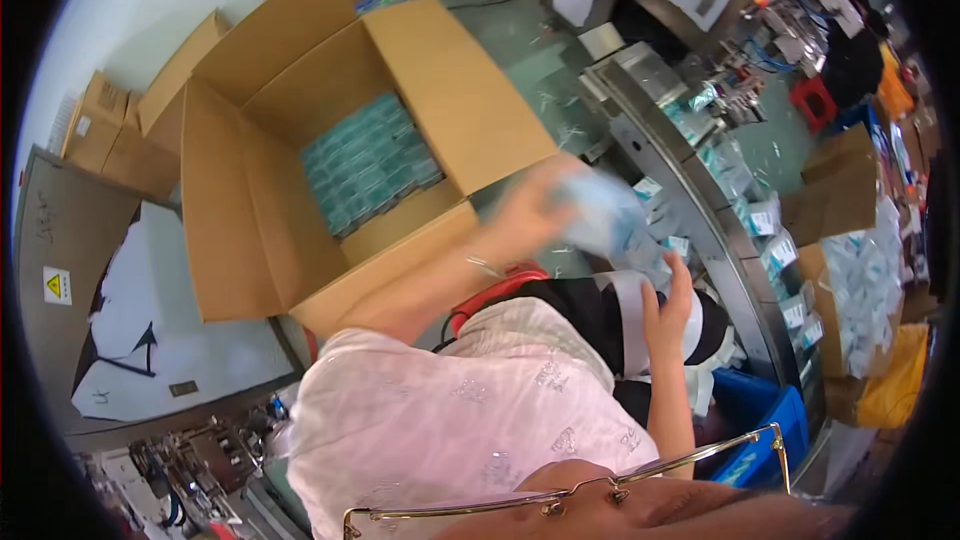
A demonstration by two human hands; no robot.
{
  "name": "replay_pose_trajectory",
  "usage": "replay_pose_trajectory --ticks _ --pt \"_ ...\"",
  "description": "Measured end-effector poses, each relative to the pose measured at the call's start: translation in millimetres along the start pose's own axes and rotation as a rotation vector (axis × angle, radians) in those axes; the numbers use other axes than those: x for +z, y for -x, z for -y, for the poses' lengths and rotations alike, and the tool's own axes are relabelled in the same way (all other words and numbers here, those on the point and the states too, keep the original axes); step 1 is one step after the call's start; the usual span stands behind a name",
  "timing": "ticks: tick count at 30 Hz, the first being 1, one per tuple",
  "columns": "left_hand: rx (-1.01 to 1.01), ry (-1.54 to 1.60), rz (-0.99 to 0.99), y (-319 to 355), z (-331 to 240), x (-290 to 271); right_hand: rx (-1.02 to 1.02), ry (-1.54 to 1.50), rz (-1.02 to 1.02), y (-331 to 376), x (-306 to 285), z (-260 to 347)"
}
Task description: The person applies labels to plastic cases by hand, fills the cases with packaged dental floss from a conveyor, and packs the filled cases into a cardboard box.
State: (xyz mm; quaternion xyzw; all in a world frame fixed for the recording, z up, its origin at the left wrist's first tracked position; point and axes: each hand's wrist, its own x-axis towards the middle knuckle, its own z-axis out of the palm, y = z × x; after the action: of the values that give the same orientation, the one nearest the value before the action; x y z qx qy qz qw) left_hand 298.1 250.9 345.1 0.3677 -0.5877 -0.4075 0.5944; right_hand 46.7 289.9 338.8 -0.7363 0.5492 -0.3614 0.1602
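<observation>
My left hand (pixel 540 205), smeared by motion, reaches out past the near right corner of a large open cardboard box (pixel 240 230). Its fingers are closed on clear plastic packs (pixel 600 208) with bluish contents, too blurred to count. My right hand (pixel 668 315) is below and to the right of them, thumb and fingers apart, near the lower end of the blurred packs; nothing shows in its grasp. Inside the box, rows of teal-tinted clear packs (pixel 370 160) lie side by side toward the far right, and bare cardboard shows along the near side.
A curved metal conveyor (pixel 735 240) runs along my right, with bagged packs (pixel 780 255) beside its outer edge. Beyond stands another carton (pixel 815 290) full of bags. A blue bin (pixel 765 420) is close at my right. A grey cabinet (pixel 60 360) stands left.
</observation>
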Motion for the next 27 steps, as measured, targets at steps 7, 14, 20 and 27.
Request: replay_pose_trajectory --ticks 7,14,20,27 --pt "-0.293 -1.025 -0.621 70.7 6.1 -268.1 -0.869 0.084 0.595 -60.9 175.8 110.9" --pt "-0.758 -1.148 -0.461 141.5 96.0 -299.7 -0.809 0.380 0.753 -77.6 244.1 85.6" --pt "-0.842 -1.152 -0.105 182.3 156.2 -297.6 -0.870 0.435 0.763 -143.2 228.7 58.0" --pt "-0.993 -1.196 0.395 224.3 203.9 -228.4 -0.752 0.339 0.814 -104.0 191.8 46.7"
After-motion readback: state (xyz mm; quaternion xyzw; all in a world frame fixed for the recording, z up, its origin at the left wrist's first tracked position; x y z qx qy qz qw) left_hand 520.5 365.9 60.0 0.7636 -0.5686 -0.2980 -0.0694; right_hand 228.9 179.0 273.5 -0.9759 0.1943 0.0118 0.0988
